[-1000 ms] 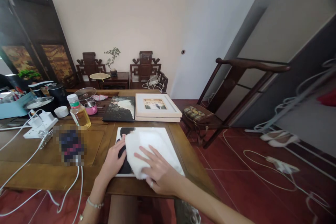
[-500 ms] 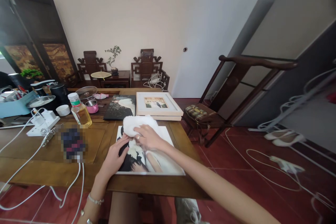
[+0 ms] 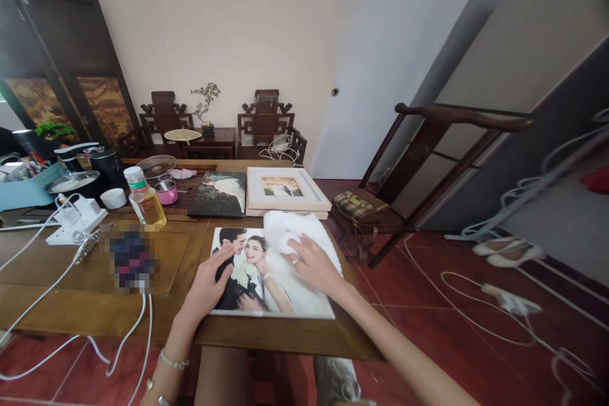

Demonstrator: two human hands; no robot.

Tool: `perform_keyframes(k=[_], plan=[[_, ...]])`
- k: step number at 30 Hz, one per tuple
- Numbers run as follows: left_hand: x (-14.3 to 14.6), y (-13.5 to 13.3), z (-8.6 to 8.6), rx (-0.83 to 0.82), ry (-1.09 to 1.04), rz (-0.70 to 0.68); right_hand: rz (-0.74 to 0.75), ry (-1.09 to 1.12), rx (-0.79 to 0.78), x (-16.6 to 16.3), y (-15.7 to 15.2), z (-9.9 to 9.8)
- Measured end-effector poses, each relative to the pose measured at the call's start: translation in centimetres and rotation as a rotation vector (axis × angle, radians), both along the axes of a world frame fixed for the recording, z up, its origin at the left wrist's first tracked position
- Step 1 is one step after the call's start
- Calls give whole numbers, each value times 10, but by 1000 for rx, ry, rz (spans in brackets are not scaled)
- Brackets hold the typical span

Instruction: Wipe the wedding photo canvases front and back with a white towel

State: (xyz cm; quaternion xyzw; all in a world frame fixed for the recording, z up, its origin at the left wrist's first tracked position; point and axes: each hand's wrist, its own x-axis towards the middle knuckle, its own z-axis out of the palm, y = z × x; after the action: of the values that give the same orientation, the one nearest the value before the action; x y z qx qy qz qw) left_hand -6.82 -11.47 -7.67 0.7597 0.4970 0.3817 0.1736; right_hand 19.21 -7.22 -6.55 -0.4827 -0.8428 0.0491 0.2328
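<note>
The white cloth (image 3: 307,225) lies under the right hand (image 3: 310,264), its grip too blurred to tell, over the photo's (image 3: 266,288) far right part, while the left hand (image 3: 212,279) rests flat, unclenched, at left.

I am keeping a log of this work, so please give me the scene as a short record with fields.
Surface: wooden table
Left hand: flat on the left part of the photo panel
Right hand: on the white cloth; grip blurred
Cloth position: over the panel's far right, reaching past its far edge
Behind the panel: dark picture, left of stacked pale frames
Farther left: capped bottle, pink cup
</note>
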Motion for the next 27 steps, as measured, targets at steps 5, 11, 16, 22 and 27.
perform_keyframes(k=[5,11,16,22,27], plan=[[0,0,2,28,-101,103,147,-69,7,-25,-20,6],[-3,-2,4,51,-189,182,709,-7,14,-51,-61,13],[-2,-2,0,22,-101,113,616,12,-35,-7,-78,15],[-3,-1,-4,19,17,46,226,-43,32,31,-38,2],[-4,-1,-6,10,26,18,95,-41,91,13,7,-2]])
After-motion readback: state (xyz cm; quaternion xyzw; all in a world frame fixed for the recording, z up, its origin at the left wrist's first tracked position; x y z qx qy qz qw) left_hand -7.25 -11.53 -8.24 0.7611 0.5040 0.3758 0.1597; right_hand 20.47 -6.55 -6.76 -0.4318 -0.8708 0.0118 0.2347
